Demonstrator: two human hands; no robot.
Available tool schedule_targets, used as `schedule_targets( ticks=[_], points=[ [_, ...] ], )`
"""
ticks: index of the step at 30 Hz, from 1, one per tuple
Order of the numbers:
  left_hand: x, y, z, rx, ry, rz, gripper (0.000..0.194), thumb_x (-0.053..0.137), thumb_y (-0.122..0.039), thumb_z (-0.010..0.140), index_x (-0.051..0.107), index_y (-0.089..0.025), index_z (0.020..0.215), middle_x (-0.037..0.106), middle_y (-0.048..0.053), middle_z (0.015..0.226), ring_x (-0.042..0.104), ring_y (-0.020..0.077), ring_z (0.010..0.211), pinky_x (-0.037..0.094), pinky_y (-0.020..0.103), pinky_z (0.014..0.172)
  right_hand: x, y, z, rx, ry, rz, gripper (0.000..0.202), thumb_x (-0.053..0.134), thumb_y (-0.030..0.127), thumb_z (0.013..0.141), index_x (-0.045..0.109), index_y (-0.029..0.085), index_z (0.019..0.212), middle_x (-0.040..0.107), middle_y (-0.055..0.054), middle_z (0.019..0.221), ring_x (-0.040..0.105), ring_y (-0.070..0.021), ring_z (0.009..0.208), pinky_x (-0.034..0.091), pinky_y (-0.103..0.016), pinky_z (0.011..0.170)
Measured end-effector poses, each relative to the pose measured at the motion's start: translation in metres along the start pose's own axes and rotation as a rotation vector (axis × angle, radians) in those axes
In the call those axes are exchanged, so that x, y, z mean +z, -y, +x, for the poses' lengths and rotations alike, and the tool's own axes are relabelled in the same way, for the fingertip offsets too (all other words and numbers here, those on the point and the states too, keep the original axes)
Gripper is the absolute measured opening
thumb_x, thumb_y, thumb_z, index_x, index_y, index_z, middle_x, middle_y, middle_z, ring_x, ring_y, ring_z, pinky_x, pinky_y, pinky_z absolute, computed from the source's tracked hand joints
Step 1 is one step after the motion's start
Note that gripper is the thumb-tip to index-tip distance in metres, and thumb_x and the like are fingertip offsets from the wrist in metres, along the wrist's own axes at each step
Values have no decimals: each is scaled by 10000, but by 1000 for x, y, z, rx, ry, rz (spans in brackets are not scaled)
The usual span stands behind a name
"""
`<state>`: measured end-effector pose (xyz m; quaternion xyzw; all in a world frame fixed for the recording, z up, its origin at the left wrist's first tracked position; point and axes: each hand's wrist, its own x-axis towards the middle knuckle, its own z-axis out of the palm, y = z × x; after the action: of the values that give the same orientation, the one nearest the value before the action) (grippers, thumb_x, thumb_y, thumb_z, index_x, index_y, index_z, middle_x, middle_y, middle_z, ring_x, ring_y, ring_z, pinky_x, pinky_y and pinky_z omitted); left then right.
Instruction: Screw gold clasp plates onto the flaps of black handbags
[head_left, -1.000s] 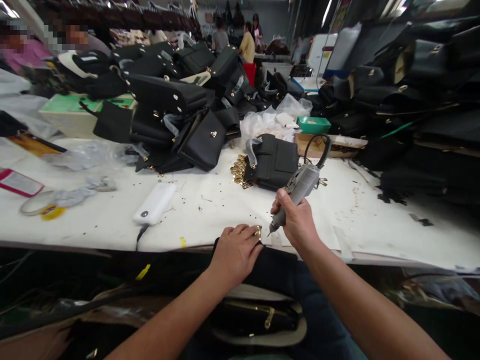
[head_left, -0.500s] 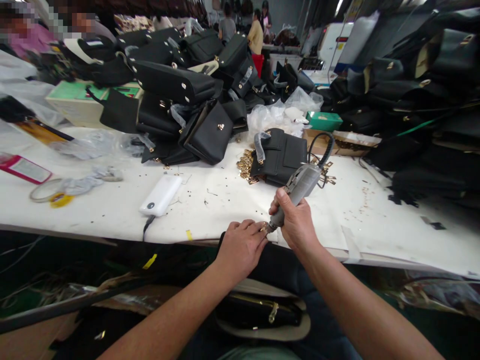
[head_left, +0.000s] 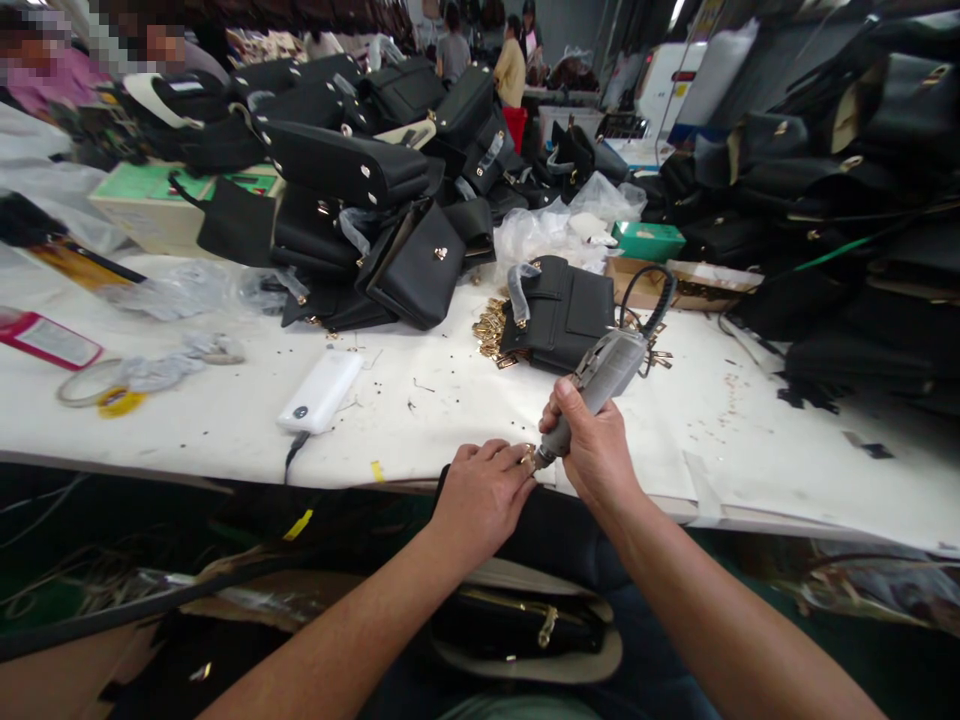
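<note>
A grey electric screwdriver (head_left: pixel 600 380) is gripped in my right hand (head_left: pixel 596 440), tilted with its bit end pointing down and left. Its tip meets a small gold metal fitting (head_left: pixel 529 455) at the table's front edge. My left hand (head_left: pixel 484 490) is closed over the black handbag's edge there, fingertips at the fitting; what lies under the palm is hidden. On my lap the handbag (head_left: pixel 525 620) hangs open, showing a beige-edged mouth and a gold zip with its puller.
Another black bag (head_left: pixel 570 310) lies beyond the screwdriver, with gold fittings (head_left: pixel 491 330) heaped beside it. A white power bank (head_left: pixel 322 390) with a cable sits left on the table (head_left: pixel 420 430). Black bags (head_left: pixel 345 165) are piled behind; a green box (head_left: pixel 649 241) stands back right. People are farther off.
The screwdriver's rear end and its cord have shifted very slightly to the right. Both hands stay in place at the fitting.
</note>
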<state>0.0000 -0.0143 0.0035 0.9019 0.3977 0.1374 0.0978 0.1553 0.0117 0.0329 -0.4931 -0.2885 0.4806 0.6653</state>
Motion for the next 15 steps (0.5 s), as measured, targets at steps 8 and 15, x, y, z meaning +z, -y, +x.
schedule_targets(
  ticks=[8,15],
  points=[
    [-3,-1,0,0,36,-4,231,571,-323,994,663,-257,1196,665,29,1355,566,257,1219,444,469,890,2,8,14,-90,-59,-31,392,819,522,764,637,185,847,575,24,576,517,-125,484,437,-243,443],
    [-4,-2,1,-8,42,0,238,571,-322,992,658,-254,1204,661,27,1351,563,257,1213,446,476,901,8,-5,24,-105,-52,-119,416,815,543,753,664,170,857,594,17,571,491,-113,448,412,-230,391]
  ],
)
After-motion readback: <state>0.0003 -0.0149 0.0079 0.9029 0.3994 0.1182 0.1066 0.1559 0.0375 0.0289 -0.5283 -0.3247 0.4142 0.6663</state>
